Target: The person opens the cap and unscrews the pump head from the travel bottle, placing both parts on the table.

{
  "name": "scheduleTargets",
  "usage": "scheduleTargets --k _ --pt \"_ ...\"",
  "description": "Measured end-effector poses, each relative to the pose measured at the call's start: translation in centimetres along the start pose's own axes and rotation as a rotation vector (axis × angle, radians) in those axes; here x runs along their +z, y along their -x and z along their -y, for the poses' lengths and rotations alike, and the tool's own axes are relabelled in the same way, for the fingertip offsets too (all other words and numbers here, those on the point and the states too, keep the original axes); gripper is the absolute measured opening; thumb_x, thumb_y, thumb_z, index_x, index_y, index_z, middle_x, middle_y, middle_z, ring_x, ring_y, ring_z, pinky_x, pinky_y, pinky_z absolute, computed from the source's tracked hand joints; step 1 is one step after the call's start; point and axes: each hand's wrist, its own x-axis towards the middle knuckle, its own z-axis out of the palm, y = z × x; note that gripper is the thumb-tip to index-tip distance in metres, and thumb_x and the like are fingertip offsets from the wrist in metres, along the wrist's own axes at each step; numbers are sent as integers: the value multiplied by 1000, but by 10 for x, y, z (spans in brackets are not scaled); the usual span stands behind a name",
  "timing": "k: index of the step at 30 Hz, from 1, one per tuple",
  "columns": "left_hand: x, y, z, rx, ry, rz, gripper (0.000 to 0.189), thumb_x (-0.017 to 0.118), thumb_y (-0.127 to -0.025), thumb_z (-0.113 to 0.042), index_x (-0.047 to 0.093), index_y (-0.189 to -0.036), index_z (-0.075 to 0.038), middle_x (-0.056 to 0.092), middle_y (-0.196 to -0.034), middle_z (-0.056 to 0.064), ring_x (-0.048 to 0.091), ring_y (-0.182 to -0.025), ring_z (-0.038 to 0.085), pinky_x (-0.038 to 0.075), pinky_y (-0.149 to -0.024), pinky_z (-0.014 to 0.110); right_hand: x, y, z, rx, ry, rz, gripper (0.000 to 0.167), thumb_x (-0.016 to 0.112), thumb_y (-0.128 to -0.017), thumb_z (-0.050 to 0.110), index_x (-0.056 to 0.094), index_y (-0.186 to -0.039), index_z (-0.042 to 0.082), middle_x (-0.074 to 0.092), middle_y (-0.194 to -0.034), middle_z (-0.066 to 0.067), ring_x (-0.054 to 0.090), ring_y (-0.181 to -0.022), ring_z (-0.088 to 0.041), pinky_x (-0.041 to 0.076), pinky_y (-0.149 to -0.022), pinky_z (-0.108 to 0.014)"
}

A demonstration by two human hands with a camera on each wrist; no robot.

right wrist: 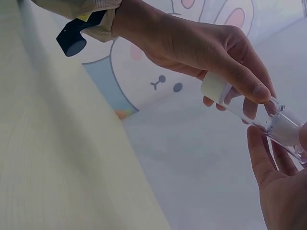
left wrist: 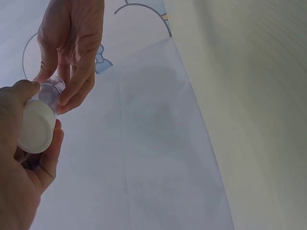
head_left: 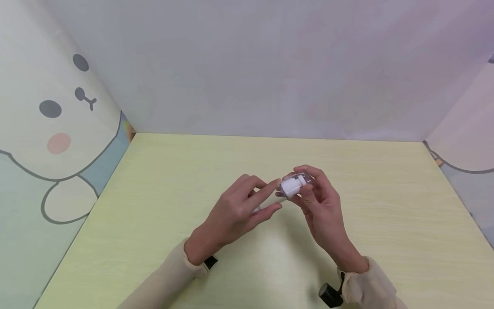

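My left hand (head_left: 235, 210) grips a clear cylindrical bottle (right wrist: 261, 116) with a white end (right wrist: 213, 87). In the left wrist view that white end shows as a round disc facing the camera. Thumb and fingers of my right hand (head_left: 324, 210) pinch a clear cap with a white inner piece (head_left: 293, 185). Bottle and cap are in line, end to end, above the table, and overlap where they meet. Fingertips of my left hand reach right up to the cap's edge in the head view. Much of the bottle is hidden behind the left fingers there.
A pale wood-grain table (head_left: 162, 184) lies under both hands. Behind it rises a plain whitish wall panel (head_left: 270, 77), with cartoon-printed panels (head_left: 50, 128) at the sides. Black wrist devices (head_left: 330, 295) are strapped over the beige sleeves.
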Motion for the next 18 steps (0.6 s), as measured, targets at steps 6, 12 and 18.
scheduleTargets --k 6,12,18 --pt "-1 0 2 -16 4 -17 48 89 -84 -22 74 -126 -4 67 -95 5 56 -78 15 48 -63 16 -2 -2 0 -1 22 -18 33 50 -109 6 53 -142 6 65 -127 -2 66 -117 -14 58 -103 -34" --pt "-1 0 3 -48 11 1 46 89 -84 -23 74 -124 -5 70 -98 5 61 -81 16 52 -66 18 -5 -4 1 -7 6 -60 39 53 -106 0 52 -144 7 65 -127 -3 64 -118 -16 58 -103 -34" --pt "-1 -1 4 -95 -4 50 45 88 -85 -24 72 -124 -6 72 -101 4 67 -86 16 59 -73 22 -8 -7 -1 -70 -67 -76 34 52 -104 -8 49 -129 14 68 -124 -9 68 -115 -20 59 -101 -36"
